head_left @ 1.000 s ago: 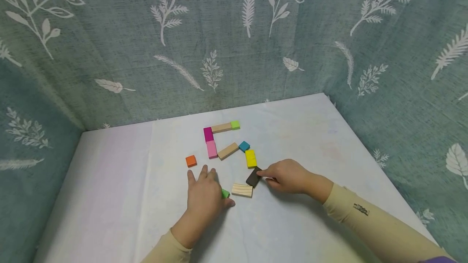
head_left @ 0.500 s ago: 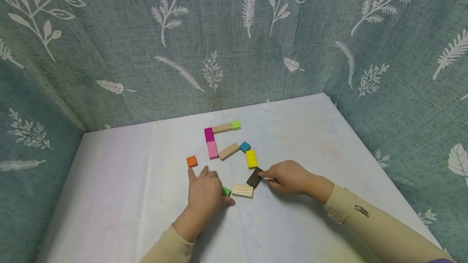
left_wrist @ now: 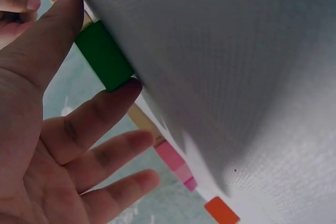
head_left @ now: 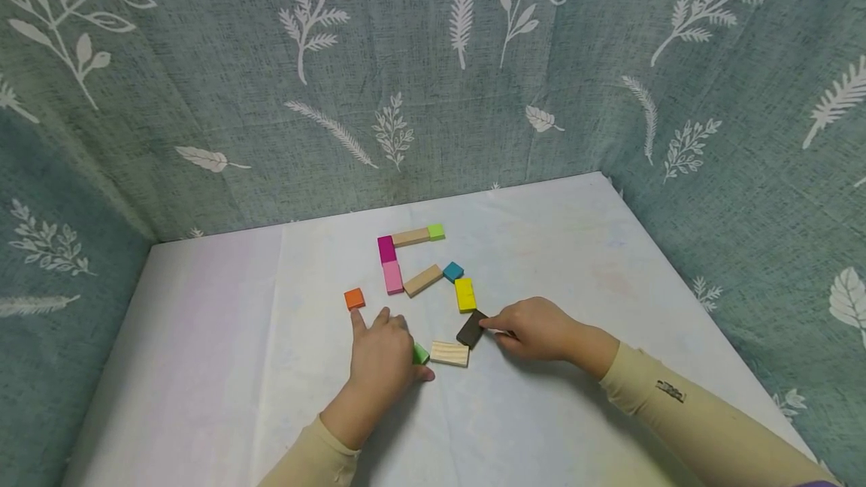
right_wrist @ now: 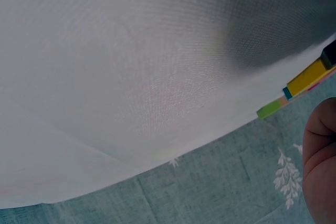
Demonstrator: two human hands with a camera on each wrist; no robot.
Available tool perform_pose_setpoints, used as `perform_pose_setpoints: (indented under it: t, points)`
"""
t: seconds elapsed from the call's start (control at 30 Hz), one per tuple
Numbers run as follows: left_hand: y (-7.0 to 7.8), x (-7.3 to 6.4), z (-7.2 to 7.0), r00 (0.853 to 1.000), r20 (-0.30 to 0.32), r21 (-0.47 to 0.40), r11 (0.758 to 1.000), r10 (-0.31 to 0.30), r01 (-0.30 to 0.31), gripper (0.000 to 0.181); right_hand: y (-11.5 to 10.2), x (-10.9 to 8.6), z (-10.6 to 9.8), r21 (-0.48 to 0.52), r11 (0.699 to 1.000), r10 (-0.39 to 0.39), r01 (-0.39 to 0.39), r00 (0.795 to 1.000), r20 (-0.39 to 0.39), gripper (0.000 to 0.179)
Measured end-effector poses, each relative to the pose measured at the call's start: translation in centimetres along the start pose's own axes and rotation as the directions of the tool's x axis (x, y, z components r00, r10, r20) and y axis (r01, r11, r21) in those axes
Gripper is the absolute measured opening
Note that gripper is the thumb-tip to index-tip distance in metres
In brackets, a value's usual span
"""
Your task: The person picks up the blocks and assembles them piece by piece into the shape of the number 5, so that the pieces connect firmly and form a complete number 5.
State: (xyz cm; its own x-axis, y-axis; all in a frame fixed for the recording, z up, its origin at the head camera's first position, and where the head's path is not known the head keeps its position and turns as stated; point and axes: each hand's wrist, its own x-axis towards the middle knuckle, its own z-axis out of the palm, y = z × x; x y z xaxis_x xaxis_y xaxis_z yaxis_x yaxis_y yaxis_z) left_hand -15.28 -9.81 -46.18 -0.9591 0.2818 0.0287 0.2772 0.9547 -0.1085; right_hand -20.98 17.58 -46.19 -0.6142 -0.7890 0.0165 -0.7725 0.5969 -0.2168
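Note:
My left hand (head_left: 380, 355) pinches a green block (left_wrist: 105, 56) by its ends, between thumb and index finger, while the other fingers spread out loosely. In the head view that hand covers much of the block, whose right end lies very close to a pale striped wooden block (head_left: 449, 353). My right hand (head_left: 534, 328) touches the dark brown block (head_left: 471, 328) with an extended index finger, its remaining fingers curled under. Beyond the brown block a yellow block (head_left: 464, 295), a blue block (head_left: 453, 271) and a plain wooden block (head_left: 423, 280) continue the curved line.
Pink (head_left: 392, 277) and magenta (head_left: 386, 249) blocks, a wooden block (head_left: 410, 237) and a lime block (head_left: 436, 231) form the far end of the line. An orange block (head_left: 354, 298) lies apart, beside my left fingertips. Leaf-patterned cloth (head_left: 406, 96) surrounds the white table (head_left: 203, 337).
My left hand has shifted slightly right with the green block, narrowing the gap to the striped wooden block. Its outer fingers have drawn in a little. The right hand stays on the brown block.

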Motion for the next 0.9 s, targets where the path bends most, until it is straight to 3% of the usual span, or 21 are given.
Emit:
perform_pose_setpoints:
  t: [0.27, 0.47, 0.67, 0.9]
  points:
    - [0.1, 0.0, 0.0, 1.0, 0.012, -0.01, 1.0, -0.007, 0.007, 0.068, 0.1, 0.1, 0.2, 0.002, 1.0, 0.001, -0.001, 1.0, 0.002, 0.034]
    - [-0.2, -0.4, -0.2, 0.998, 0.055, -0.029, 0.999, -0.027, 0.029, 0.07, 0.1, 0.2, 0.4, 0.008, 1.0, -0.001, 0.001, 1.0, 0.012, 0.034]
    - [-0.7, -0.2, -0.6, 0.997, 0.065, -0.076, 0.996, -0.044, 0.049, 0.049, 0.1, 0.1, 0.5, 0.014, 1.0, 0.011, -0.012, 0.999, 0.031, 0.033]
    - [-1.2, 0.3, -0.8, 0.998, 0.048, -0.085, 0.996, 0.033, -0.028, 0.023, 0.2, 0.1, 0.6, 0.024, 1.0, 0.008, -0.009, 1.0, 0.028, 0.033]
